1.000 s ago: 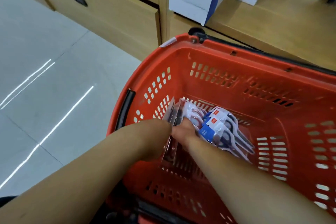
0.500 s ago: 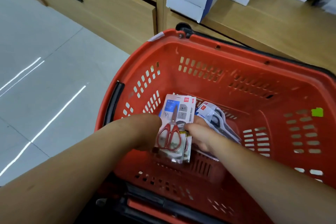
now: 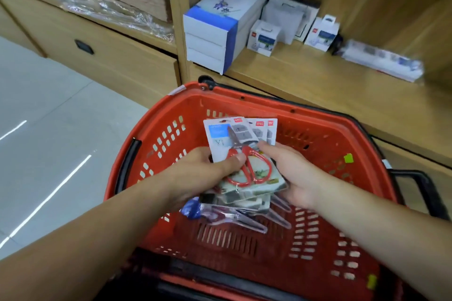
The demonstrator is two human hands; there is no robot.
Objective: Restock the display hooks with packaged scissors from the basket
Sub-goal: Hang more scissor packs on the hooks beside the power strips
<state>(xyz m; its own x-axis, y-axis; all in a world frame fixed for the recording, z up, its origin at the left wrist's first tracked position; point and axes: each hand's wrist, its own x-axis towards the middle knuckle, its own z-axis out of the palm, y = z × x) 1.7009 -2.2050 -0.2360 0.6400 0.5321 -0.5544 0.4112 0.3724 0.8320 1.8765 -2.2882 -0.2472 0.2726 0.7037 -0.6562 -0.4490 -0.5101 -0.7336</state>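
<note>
A fanned stack of carded scissors packs [image 3: 241,139] with red handles is held above the red plastic basket [image 3: 325,144]. My left hand [image 3: 208,173] grips the stack from the left, thumb across the red handles. My right hand [image 3: 293,173] holds the same stack from the right and underneath. More packaged scissors [image 3: 242,220] in clear blister packs lie on the basket floor below the stack. No display hooks are in view.
A wooden shelf [image 3: 318,80] behind the basket carries a blue-and-white box stack [image 3: 220,29] and small white boxes [image 3: 263,38]. A wooden drawer front [image 3: 110,56] stands at the left above grey floor tiles [image 3: 49,142]. The basket's black handle [image 3: 425,193] sticks out at the right.
Both hands have lifted the stack of scissors packs up out of the basket bottom. The view has tilted upward, bringing the shelf into sight.
</note>
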